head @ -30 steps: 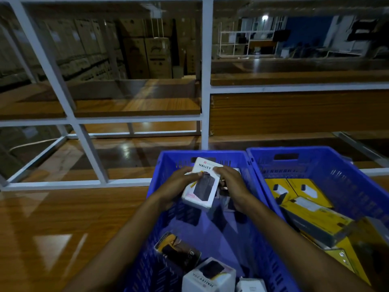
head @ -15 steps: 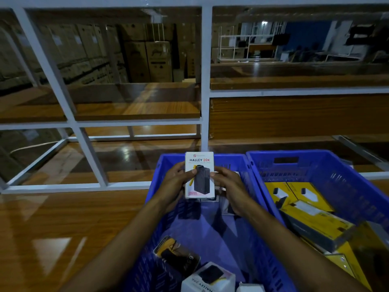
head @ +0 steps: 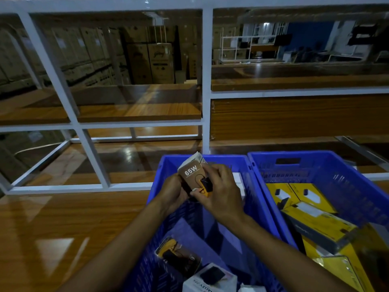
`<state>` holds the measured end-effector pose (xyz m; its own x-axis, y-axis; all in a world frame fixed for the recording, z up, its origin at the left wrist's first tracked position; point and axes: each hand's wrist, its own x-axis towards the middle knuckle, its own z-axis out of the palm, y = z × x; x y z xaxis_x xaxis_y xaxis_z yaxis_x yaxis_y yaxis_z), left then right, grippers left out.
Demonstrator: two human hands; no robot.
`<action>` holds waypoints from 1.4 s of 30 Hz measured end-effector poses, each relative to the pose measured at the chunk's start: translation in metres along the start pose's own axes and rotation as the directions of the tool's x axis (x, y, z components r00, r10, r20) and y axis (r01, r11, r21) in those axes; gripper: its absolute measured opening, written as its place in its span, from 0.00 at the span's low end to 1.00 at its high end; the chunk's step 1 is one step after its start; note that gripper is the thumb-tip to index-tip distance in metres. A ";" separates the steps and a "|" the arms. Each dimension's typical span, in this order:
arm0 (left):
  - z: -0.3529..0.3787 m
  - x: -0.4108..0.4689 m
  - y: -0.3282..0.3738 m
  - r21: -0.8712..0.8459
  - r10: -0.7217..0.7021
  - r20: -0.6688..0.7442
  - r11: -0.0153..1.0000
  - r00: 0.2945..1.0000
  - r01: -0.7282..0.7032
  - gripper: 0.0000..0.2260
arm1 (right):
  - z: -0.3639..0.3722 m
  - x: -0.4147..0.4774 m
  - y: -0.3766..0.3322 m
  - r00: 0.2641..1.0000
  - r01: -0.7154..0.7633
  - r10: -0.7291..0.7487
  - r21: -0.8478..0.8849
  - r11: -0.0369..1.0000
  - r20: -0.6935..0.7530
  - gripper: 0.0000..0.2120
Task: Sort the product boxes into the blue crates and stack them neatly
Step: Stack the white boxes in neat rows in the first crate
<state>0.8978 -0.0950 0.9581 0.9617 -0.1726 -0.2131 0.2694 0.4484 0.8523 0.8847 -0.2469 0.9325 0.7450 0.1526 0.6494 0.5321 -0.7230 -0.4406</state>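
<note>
65W box, tan and yellow, held in both hands above the far end of the left blue crate.

Box tilted, its top leaning far and left, white side upward. The left hand grips its left edge and the right hand clasps its near right corner, so the hands are close together on the one item. Same crate, near end: one yellow-black box and one white box, both lying loose. The right blue crate touches the left one and holds yellow boxes, some flat, some tilted. Both crates rest on a wooden top, with a white rack frame beyond.
</note>
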 end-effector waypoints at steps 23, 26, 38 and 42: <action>0.011 0.005 -0.044 0.804 0.596 0.471 0.013 0.650 -0.594 0.18 | -0.016 0.021 0.041 0.488 -0.819 0.750 0.532 0.216 0.446 0.15; 0.012 0.006 -0.041 0.826 0.624 0.298 0.211 0.722 -0.523 0.14 | -0.020 0.023 0.036 0.560 -0.775 0.714 0.571 0.271 0.420 0.13; 0.007 0.012 -0.024 0.490 0.118 -0.153 0.871 0.981 -0.028 0.09 | -0.010 0.022 0.043 0.701 -0.706 0.592 0.270 0.655 0.397 0.19; 0.000 0.017 -0.022 0.489 0.074 -0.175 0.872 0.982 0.021 0.05 | -0.010 0.019 0.044 0.707 -0.676 0.564 0.173 0.717 0.426 0.16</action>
<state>0.9081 -0.1076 0.9360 0.9731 0.0174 -0.2296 0.2301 -0.0410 0.9723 0.9180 -0.2832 0.9314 0.9985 -0.0132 -0.0531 -0.0525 -0.5046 -0.8617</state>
